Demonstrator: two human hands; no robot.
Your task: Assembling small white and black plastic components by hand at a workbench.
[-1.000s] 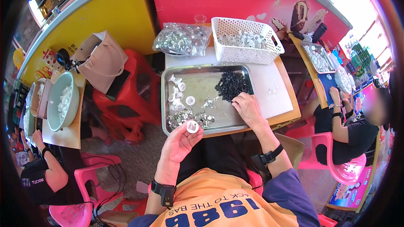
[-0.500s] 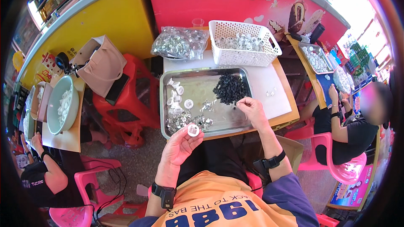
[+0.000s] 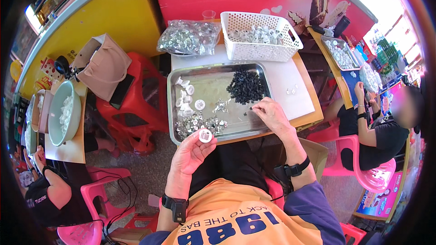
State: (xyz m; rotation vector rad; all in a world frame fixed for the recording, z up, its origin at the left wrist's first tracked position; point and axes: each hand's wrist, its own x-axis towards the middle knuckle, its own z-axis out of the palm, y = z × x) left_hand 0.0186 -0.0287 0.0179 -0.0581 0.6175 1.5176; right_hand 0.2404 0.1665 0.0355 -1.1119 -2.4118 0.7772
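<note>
My left hand, palm up at the tray's near left edge, grips a round white plastic piece between thumb and fingers; metal shows inside its open face. Over the right side of a shallow metal tray, my right hand pinches what looks like a small black piece. Just beyond lies a heap of small black pieces. More white round pieces lie along the tray's left side, with small shiny metal parts nearer me and a few in the middle.
Behind the tray stand a clear bag of metal parts and a white perforated basket. A few small white bits lie on the white board. A red stool with a beige bag is left; co-workers sit on both sides.
My right hand has shifted slightly along the near edge of the black heap, fingers still pinched. The left hand keeps the white piece. The whole view has shifted a little.
</note>
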